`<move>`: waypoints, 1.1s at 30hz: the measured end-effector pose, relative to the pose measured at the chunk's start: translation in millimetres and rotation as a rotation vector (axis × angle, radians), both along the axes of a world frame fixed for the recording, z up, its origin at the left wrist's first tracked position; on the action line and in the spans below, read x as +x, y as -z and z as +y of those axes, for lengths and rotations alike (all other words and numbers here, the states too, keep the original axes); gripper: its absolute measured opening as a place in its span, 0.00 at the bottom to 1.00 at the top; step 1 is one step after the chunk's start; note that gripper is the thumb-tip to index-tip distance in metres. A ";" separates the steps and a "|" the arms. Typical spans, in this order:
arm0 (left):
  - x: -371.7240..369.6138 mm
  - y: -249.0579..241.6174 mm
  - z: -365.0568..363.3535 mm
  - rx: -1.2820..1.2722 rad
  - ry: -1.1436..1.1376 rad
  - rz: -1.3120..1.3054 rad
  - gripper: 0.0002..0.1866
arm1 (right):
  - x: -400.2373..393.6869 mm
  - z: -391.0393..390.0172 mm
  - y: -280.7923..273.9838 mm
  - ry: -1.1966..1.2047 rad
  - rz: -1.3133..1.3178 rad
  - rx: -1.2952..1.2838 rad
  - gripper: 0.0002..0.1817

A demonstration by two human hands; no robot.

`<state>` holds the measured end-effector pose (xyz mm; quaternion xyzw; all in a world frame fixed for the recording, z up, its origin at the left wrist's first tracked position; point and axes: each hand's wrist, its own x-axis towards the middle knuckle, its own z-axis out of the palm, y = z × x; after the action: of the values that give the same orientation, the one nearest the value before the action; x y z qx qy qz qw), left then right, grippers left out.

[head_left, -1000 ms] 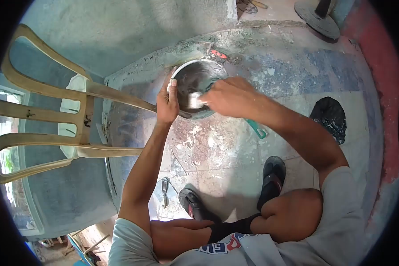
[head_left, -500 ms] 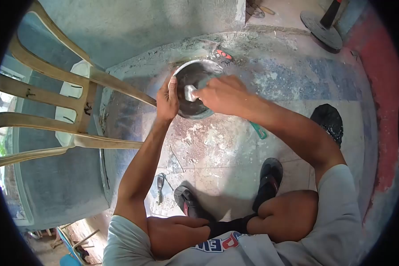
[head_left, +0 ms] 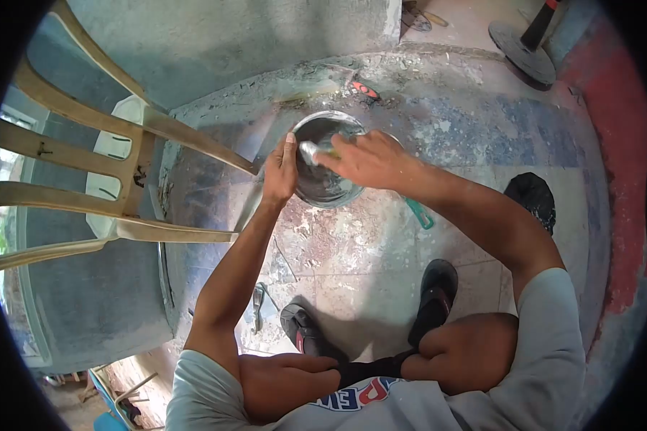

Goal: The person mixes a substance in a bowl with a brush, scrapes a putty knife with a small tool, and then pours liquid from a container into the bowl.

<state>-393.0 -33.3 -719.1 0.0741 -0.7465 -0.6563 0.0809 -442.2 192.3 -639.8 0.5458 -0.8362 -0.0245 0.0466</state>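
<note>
My left hand (head_left: 280,174) is closed on the left rim of a round bucket (head_left: 332,116), with the thumb up along the edge. Grey wet residue coats the inside of the bucket. Over its opening, my right hand (head_left: 372,161) grips a small tool (head_left: 309,150) with a pale, shiny, blurred head and a yellowish part showing by the fingers. The tool's head is near the left inner wall, close to my left thumb. Most of its handle is hidden in my fist.
A beige plastic chair (head_left: 133,165) lies tipped at the left. On the stained floor are a red-handled tool (head_left: 365,89), a green handle (head_left: 419,213), a metal hand tool (head_left: 258,305) and a black bag-like object (head_left: 532,200). A black round base (head_left: 521,54) stands far right.
The bucket has shifted slightly down and right in view, with my left hand moving along. My right hand has moved slightly, and the tool's head is now closer to my left thumb.
</note>
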 end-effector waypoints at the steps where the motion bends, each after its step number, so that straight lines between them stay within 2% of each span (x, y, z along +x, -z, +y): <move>1: -0.1 -3.8 3.3 0.001 0.005 -0.001 0.28 | -6.9 2.0 9.5 0.005 -0.001 0.001 0.26; 4: 2.4 -6.4 7.6 -0.208 -0.025 0.138 0.29 | -10.8 10.1 27.5 0.207 0.030 -0.162 0.24; 5: -1.7 -8.2 6.5 -0.208 -0.028 0.148 0.29 | -14.3 8.6 29.8 0.204 0.040 -0.163 0.24; 7: -0.7 -9.5 7.5 -0.276 -0.120 0.123 0.28 | -11.9 4.7 31.6 0.435 -0.066 -0.047 0.22; 9: -6.6 -17.5 7.4 -0.365 -0.132 0.156 0.28 | -8.1 4.8 33.1 0.437 -0.077 -0.067 0.19; 11: -12.0 -31.4 6.1 -0.392 -0.144 0.127 0.28 | -10.8 9.5 31.0 0.327 -0.321 0.050 0.18; 12: -15.1 -35.1 5.4 -0.412 -0.161 0.164 0.28 | -8.9 13.8 26.8 0.235 -0.322 0.008 0.13; 13: -16.2 -38.6 3.2 -0.410 -0.167 0.170 0.28 | -9.9 14.0 22.2 0.230 -0.315 0.010 0.13; 15: -17.2 -43.9 -1.4 -0.513 -0.111 -0.005 0.29 | -10.4 15.3 6.2 0.095 -0.153 0.053 0.19; 16: -18.1 -39.8 -0.4 -0.516 -0.105 -0.036 0.29 | -7.3 14.3 -10.8 0.105 -0.008 -0.011 0.20; 18: -17.9 -34.9 -2.0 -0.530 -0.083 -0.060 0.28 | -24.4 13.7 -24.4 0.100 0.121 -0.045 0.21; 20: -18.8 -32.8 -1.1 -0.545 -0.066 -0.076 0.27 | -29.8 15.5 -14.1 0.144 0.130 -0.029 0.20; 22: -20.8 -34.6 -3.0 -0.513 -0.081 -0.023 0.27 | -31.9 22.4 6.9 0.327 0.060 -0.047 0.20; 23: -20.7 -35.6 -4.0 -0.495 -0.094 0.005 0.26 | -37.3 26.3 13.6 0.370 -0.107 -0.018 0.19; 24: -16.9 -40.3 -1.3 -0.575 -0.095 -0.035 0.25 | -37.6 26.2 9.7 0.357 -0.098 -0.012 0.19; 26: -13.1 -35.0 0.3 -0.624 -0.102 -0.036 0.25 | -33.7 29.7 4.4 0.301 -0.258 0.146 0.20; 28: -11.3 -33.9 1.4 -0.716 -0.093 -0.039 0.24 | -16.8 22.2 -21.5 0.258 -0.210 0.117 0.19; 30: -9.8 -37.3 5.3 -0.738 -0.083 -0.085 0.24 | -7.2 19.1 -30.5 0.283 0.008 -0.062 0.19; 33: -9.4 -52.4 13.0 -0.769 -0.070 -0.102 0.23 | -20.4 24.8 0.5 0.290 -0.016 -0.005 0.19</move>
<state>-402.4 -20.4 -666.7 0.0964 -0.9382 -0.3206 0.0882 -462.6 217.1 -640.3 0.4193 -0.9068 -0.0246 0.0372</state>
